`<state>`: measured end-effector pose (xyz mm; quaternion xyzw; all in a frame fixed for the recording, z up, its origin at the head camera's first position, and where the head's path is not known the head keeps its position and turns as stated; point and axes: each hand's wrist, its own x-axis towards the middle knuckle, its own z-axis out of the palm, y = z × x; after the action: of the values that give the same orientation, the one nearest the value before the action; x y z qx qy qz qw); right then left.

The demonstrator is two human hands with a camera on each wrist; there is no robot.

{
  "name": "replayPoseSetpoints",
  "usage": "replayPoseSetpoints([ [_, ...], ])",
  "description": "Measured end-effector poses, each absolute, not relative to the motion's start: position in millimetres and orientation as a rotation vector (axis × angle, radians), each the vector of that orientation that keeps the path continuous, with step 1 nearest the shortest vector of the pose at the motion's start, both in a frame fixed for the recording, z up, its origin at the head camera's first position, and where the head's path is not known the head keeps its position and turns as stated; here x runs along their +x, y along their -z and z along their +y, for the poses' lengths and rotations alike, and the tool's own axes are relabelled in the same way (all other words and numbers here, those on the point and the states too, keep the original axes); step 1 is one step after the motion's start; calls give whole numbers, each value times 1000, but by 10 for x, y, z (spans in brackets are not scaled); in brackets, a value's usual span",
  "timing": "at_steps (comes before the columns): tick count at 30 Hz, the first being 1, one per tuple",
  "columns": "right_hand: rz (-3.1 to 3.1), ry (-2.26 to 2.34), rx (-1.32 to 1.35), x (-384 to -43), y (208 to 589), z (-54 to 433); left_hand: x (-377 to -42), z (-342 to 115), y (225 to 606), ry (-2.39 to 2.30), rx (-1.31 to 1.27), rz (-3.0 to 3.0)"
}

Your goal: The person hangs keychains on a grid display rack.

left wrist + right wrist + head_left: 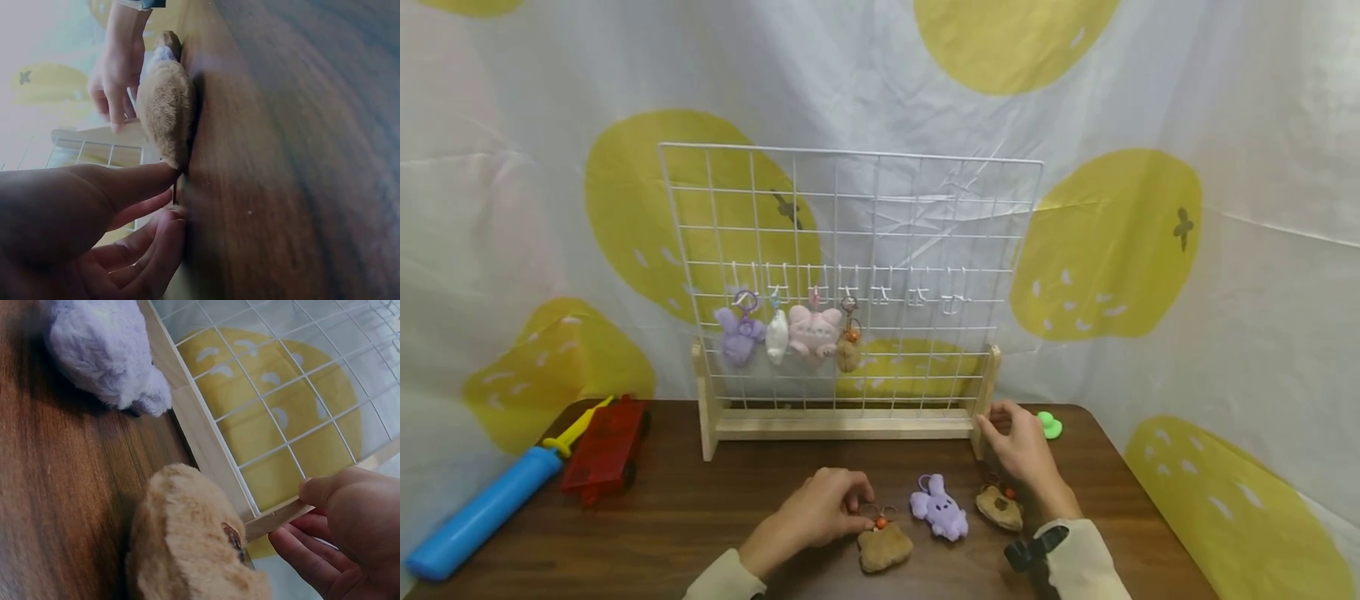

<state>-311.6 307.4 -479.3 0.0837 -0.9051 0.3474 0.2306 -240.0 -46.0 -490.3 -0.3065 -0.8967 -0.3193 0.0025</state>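
My left fingers (165, 234) pinch ring (175, 192) of brown plush (884, 548), in front of rack (850, 429); my right fingers (306, 553) grip rack's right foot (978, 447). Plush looks light, soft, squashy; stiff ring likely surest hold.

On your table (662, 546), dark brown with streaked grain, the two loose fuzzy charms (884, 550) are tan-brown with orange beads (881, 522), and the rabbit charm (942, 510) is lilac with dark facial marks. Across your white wire grid (850, 152) hang a purple charm (737, 340), a white charm (777, 337), a pink charm (815, 333) and a brown charm (848, 354). Its stand (850, 429) is pale wood. Your sleeves (1086, 558) are cream, the toy cart (604, 450) translucent red, the tube (486, 512) blue and yellow, the little hat (1049, 426) bright green, and the curtain (1262, 100) white with big yellow blotches (1105, 250) (two carrying a dark cross-shaped mark)
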Motion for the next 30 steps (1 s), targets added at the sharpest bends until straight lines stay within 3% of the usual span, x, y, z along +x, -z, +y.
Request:
replayPoseSetpoints([
  [13, -2497, -981, 234, -3124, 4758, 3038, -2417, -548, 4831, 1141, -874, -2964],
  [20, -2504, -985, 223, -3118, 4755, 3054, -2560, -607, 5048, 1158, -1025, -2878],
  [30, -2519, -989, 210, -3098, 4763, 3064, -2395, -535, 4822, 1309, -1016, -2845],
])
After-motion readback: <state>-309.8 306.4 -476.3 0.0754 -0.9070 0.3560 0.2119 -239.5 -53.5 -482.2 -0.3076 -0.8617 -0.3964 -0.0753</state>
